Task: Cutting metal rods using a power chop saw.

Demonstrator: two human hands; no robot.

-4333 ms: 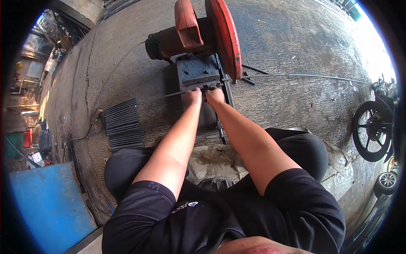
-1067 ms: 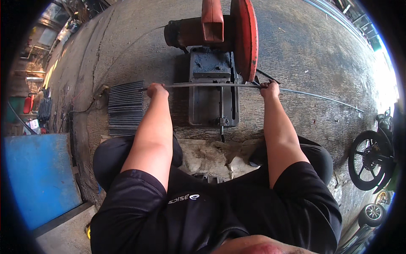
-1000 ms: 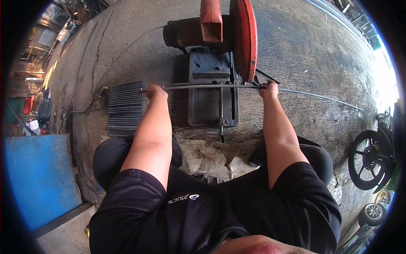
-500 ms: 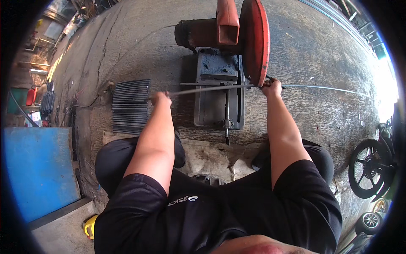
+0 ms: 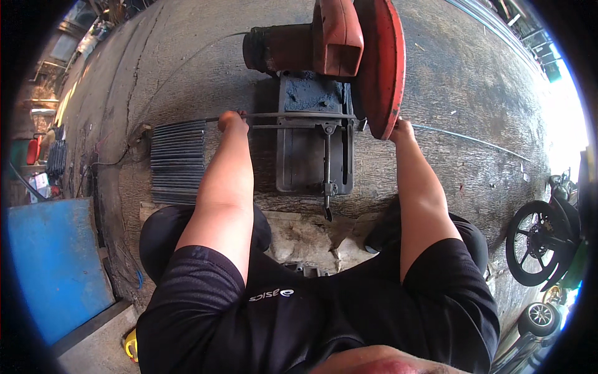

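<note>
A red chop saw (image 5: pixel 349 50) with a round blade guard stands on its dark steel base (image 5: pixel 311 156) on the concrete floor. Thin steel rods (image 5: pixel 299 116) lie across the base under the blade. My left hand (image 5: pixel 232 121) grips the rods left of the base. My right hand (image 5: pixel 402 129) holds the same rods just right of the blade guard; the long end of the rods (image 5: pixel 473 140) runs away to the right over the floor.
A neat stack of short cut rods (image 5: pixel 179 162) lies on the floor left of the saw. A blue panel (image 5: pixel 56 268) sits at lower left. Motorbike wheels (image 5: pixel 539 243) stand at the right edge. A clamp handle (image 5: pixel 326 187) sticks out toward me.
Both hands were together at the saw's vise 4.3 s ago; now they are spread apart along the rods. Over the last second the rods have slid slightly left.
</note>
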